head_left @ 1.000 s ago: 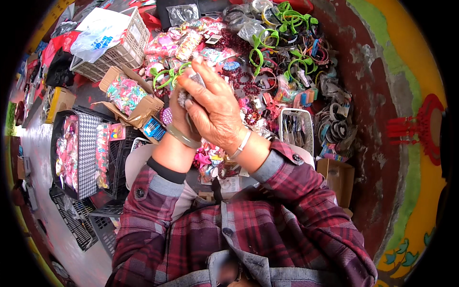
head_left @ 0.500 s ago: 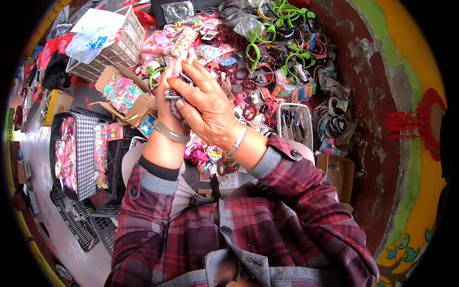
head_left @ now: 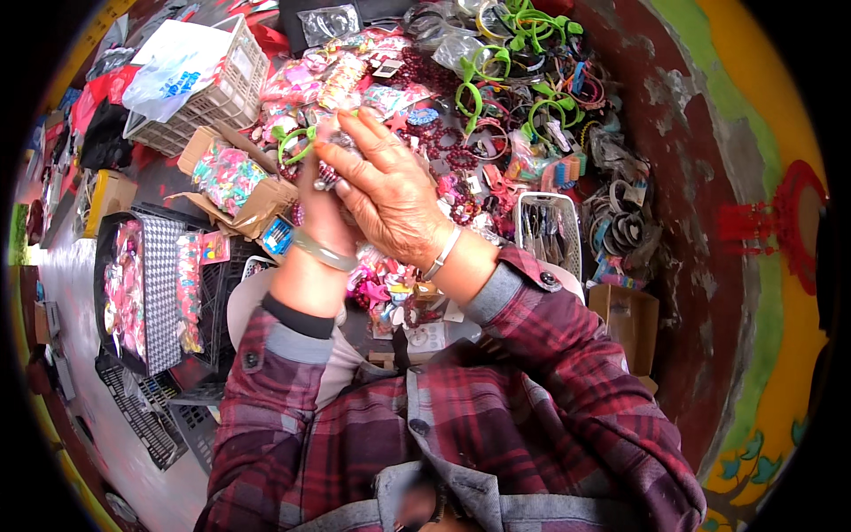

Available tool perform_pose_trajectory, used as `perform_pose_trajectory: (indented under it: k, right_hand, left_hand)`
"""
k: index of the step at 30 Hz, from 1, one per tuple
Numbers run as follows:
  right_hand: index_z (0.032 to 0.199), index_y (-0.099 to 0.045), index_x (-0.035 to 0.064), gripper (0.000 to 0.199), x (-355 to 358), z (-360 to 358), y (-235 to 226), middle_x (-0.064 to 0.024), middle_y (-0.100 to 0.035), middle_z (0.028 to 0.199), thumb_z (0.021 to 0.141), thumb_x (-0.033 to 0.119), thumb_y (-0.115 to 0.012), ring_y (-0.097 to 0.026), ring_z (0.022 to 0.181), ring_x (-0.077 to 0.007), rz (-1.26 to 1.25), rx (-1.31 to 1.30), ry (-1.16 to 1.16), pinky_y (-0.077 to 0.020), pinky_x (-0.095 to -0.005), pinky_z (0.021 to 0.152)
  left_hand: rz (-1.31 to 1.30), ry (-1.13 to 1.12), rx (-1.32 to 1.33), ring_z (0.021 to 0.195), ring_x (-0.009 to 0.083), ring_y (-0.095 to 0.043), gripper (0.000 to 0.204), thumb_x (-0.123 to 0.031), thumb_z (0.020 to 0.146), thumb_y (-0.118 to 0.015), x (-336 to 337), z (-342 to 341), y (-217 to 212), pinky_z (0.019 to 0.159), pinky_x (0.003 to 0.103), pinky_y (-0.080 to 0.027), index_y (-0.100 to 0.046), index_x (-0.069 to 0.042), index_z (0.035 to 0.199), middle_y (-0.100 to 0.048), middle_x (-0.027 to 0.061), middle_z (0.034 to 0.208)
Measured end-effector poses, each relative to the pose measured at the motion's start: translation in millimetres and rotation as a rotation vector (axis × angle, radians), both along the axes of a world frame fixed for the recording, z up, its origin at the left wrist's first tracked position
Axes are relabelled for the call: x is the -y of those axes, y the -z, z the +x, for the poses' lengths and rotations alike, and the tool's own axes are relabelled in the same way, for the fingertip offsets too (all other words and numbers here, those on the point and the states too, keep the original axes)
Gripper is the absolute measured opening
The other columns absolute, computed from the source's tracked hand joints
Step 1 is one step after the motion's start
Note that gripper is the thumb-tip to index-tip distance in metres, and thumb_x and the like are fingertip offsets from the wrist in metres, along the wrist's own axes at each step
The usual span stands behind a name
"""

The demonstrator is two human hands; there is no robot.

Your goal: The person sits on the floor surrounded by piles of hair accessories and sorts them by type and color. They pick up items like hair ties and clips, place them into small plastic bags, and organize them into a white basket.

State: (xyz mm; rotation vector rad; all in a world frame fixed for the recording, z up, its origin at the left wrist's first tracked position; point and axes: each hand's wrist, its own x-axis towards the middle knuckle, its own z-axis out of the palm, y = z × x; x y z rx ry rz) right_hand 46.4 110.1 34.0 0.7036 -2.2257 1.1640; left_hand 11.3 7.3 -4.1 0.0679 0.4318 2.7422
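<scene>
My left hand (head_left: pixel 319 208) and my right hand (head_left: pixel 394 191) are pressed together above the heap, palm toward palm. Between them is a small bunched thing with purplish and whitish stripes (head_left: pixel 327 174); only its edge shows at my right thumb, so I cannot tell its kind. The right hand lies over the left and hides most of the left fingers. Beyond the fingertips, a green headband (head_left: pixel 291 142) rests on the pile of pink hair accessories and packets. Dark red bead strings (head_left: pixel 430 133) spread out to the right.
Several green headbands (head_left: pixel 545 111) lie at the back right. A white basket (head_left: pixel 547 226) holds packaged items beside my right forearm. To the left are an open carton (head_left: pixel 226 173) of colourful packets, a pale crate (head_left: pixel 239 66) and a checked bin (head_left: pixel 161 293). A worn red wall (head_left: pixel 691 222) curves along the right.
The thing between my palms looked grey and bulkier; now a smaller, purplish striped part shows. My left hand has slid slightly lower and blurs, and the green headband behind is more exposed.
</scene>
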Motion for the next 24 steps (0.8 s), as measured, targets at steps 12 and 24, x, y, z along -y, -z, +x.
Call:
perform_pose_trajectory:
  k: [12, 24]
  right_hand:
    - [0.136, -0.027, -0.0002, 0.061, -41.3, -31.8, -1.7, -0.015, -0.039, 0.134, 0.092, 0.039, -0.041, -0.043, 0.118, -0.0203, -0.963, 0.701, -0.485, -0.0349, -0.0318, 0.098]
    - [0.128, -0.039, 0.0013, 0.069, -16.0, -11.7, 6.4, -0.0229, -0.039, 0.131, 0.074, 0.032, -0.068, -0.036, 0.124, -0.0355, -0.106, 0.143, 0.128, -0.0302, -0.0395, 0.102]
  left_hand:
    - [-0.097, 0.023, 0.139, 0.109, 0.0235, -0.05, 0.048, -0.045, 0.091, -0.039, -23.4, 8.1, -22.5, 0.097, 0.04, -0.036, -0.049, -0.009, 0.12, -0.054, 0.0078, 0.117]
    - [0.088, -0.056, 0.179, 0.098, 0.0245, -0.057, 0.046, -0.047, 0.09, -0.038, -9.1, 0.4, -28.2, 0.09, 0.04, -0.044, -0.055, -0.008, 0.107, -0.06, 0.0097, 0.106]
